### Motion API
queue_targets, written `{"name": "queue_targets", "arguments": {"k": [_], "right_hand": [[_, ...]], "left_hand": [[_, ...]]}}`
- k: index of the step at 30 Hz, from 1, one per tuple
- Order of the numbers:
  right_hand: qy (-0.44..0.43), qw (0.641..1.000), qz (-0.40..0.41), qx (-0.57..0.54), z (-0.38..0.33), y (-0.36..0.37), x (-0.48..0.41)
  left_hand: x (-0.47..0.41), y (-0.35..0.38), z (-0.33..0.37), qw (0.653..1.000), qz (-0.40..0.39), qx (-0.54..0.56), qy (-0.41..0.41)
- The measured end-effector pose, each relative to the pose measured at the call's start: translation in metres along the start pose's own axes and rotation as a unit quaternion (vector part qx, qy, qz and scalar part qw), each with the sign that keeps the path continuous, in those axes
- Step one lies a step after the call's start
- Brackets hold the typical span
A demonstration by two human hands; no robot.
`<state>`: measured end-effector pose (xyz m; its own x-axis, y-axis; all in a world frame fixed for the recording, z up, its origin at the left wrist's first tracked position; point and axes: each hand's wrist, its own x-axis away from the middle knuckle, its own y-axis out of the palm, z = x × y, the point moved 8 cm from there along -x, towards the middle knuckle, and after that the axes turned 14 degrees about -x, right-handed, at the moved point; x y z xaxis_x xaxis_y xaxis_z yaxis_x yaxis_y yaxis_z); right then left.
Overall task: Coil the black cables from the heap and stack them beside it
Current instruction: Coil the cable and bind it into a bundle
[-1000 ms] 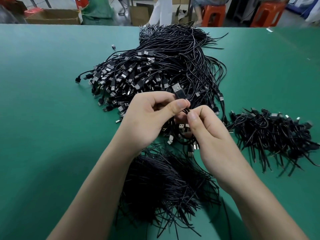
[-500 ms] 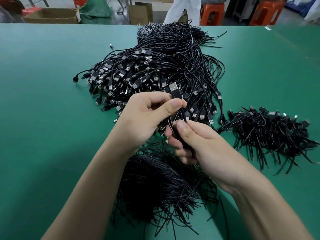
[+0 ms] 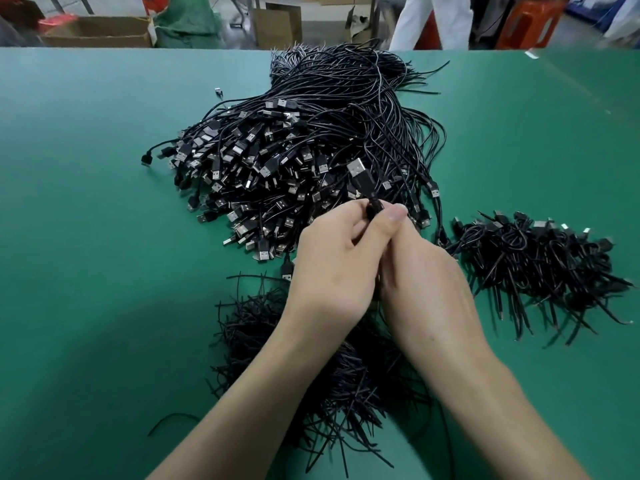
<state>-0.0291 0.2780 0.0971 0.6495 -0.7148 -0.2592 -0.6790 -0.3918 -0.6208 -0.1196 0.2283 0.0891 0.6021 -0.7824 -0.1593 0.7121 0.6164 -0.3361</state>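
A big heap of black USB cables [image 3: 311,140] lies on the green table [image 3: 86,271], plugs fanned toward the left. My left hand [image 3: 332,261] grips one black cable [image 3: 363,183] just below its silver USB plug, which sticks up above my fingers. Pressed against it from the right, my right hand [image 3: 422,282] has fingers curled round the same cable, thumb up by the left fingertips. To the right sits the stack of coiled cables [image 3: 540,265].
A pile of thin black tie wires [image 3: 311,358] lies under my forearms near the front edge. A small loose connector [image 3: 218,91] sits at the far left of the heap. Cardboard boxes, orange stools and a person in white stand beyond the table.
My right hand has closed in tight against the left, sliding up along the cable. The plug now stands higher above my left fingers. The camera view shifted slightly.
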Motion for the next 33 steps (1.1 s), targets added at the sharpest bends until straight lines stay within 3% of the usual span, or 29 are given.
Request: {"name": "queue_targets", "arguments": {"k": [3, 5, 8, 10, 12, 18, 21, 23, 26, 29, 33], "right_hand": [[0.002, 0.998, -0.023, -0.065, 0.000, 0.004, 0.000], [0.041, 0.979, -0.067, -0.188, 0.003, 0.010, -0.003], [0.145, 0.882, -0.125, -0.431, 0.010, 0.021, -0.005], [0.204, 0.812, -0.156, -0.523, 0.012, 0.027, -0.002], [0.221, 0.791, -0.169, -0.545, 0.012, 0.029, 0.001], [0.115, 0.880, -0.132, -0.441, -0.001, 0.017, -0.003], [0.080, 0.912, -0.096, -0.391, -0.001, 0.008, -0.007], [0.072, 0.924, -0.076, -0.368, 0.002, 0.004, -0.009], [0.064, 0.935, -0.072, -0.342, 0.004, 0.003, -0.009], [0.064, 0.936, -0.073, -0.340, 0.005, 0.003, -0.009], [0.054, 0.938, -0.076, -0.335, 0.005, -0.001, -0.010]], "left_hand": [[-0.002, -0.009, -0.003, 1.000, 0.024, -0.004, -0.006], [-0.004, -0.014, -0.005, 0.999, 0.027, 0.018, -0.009], [-0.008, -0.019, -0.006, 1.000, 0.015, 0.021, -0.002], [-0.010, -0.019, -0.003, 1.000, -0.003, 0.009, 0.005], [-0.011, -0.020, -0.002, 1.000, -0.024, 0.013, 0.005], [-0.014, -0.029, 0.009, 0.993, -0.095, 0.010, 0.067], [-0.017, -0.051, 0.001, 0.984, -0.111, -0.121, 0.070], [-0.022, -0.063, -0.016, 0.948, -0.119, -0.291, 0.047], [-0.023, -0.065, -0.046, 0.851, -0.163, -0.499, -0.028], [-0.023, -0.064, -0.066, 0.820, -0.189, -0.535, -0.070], [-0.024, -0.072, -0.076, 0.808, -0.181, -0.553, -0.099]]}}
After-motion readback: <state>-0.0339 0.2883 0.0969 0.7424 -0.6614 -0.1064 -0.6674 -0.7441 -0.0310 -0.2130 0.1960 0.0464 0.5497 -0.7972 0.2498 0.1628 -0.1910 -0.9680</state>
